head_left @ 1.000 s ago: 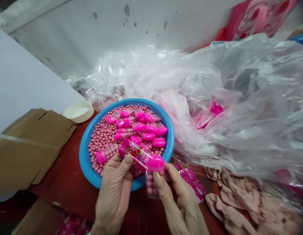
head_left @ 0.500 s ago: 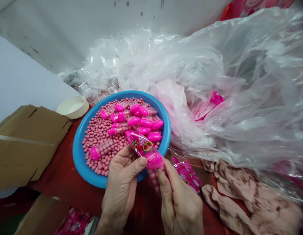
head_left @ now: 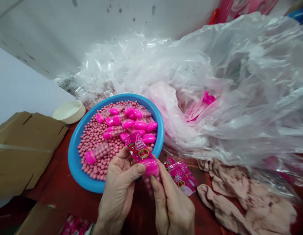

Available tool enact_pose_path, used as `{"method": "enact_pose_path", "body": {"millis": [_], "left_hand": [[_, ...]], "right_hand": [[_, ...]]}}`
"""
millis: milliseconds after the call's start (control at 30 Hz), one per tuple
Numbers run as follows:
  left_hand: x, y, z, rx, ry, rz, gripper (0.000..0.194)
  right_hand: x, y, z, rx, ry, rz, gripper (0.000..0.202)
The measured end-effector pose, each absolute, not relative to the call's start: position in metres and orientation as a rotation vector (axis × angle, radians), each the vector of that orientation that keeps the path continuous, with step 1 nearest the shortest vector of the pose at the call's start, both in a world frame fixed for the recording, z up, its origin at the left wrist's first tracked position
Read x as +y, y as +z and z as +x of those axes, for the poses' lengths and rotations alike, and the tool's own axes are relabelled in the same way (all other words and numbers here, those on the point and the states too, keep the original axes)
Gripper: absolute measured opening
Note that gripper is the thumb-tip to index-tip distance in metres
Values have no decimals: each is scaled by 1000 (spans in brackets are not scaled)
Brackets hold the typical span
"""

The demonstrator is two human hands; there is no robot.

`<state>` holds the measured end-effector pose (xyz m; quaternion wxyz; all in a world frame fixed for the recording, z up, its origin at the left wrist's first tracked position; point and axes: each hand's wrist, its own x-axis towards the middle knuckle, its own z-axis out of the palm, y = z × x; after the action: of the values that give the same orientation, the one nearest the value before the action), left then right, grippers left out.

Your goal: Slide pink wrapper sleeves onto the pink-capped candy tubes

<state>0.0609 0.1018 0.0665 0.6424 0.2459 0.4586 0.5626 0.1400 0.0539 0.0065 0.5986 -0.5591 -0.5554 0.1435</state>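
My left hand (head_left: pixel 119 186) pinches a pink printed plastic sleeve (head_left: pixel 139 148) with a strawberry picture. The sleeve is around the pink cap of a clear tube (head_left: pixel 149 182) full of pink candy balls, its lower part sticking out. My right hand (head_left: pixel 174 199) grips that tube, thumb in front and fingers behind. Both hands are just over the near rim of a blue basin (head_left: pixel 71 147). Inside it, several filled tubes with bright pink caps (head_left: pixel 140 125) lie on loose pink candy balls (head_left: pixel 90 137).
More flat printed sleeves (head_left: pixel 182 176) lie right of the basin, beside a crumpled pinkish cloth (head_left: pixel 246 192). Clear plastic bags (head_left: pixel 229 78) heap up behind. A white bowl (head_left: pixel 69 112) and a cardboard box (head_left: pixel 26 147) stand at the left on the red table (head_left: pixel 53 182).
The view has shifted slightly, so most things sit a little further left and lower. Both hands keep their hold on the sleeve and tube, which tilt much as before.
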Motion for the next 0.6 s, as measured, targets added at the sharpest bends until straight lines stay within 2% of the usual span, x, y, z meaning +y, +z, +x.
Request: {"method": "enact_pose_path", "body": {"millis": [133, 300, 467, 600], "left_hand": [[97, 73, 67, 1055, 1193, 525, 28], [77, 83, 64, 1007, 1157, 535, 24], [52, 85, 47, 954, 1218, 546, 24], [38, 81, 35, 871, 1296, 598, 32]], "right_hand": [[51, 11, 142, -1359, 170, -1271, 49], [32, 26, 147, -1469, 72, -1260, 55], [9, 42, 141, -1479, 252, -1135, 47], [-1, 49, 134, -1475, 382, -1084, 43]]}}
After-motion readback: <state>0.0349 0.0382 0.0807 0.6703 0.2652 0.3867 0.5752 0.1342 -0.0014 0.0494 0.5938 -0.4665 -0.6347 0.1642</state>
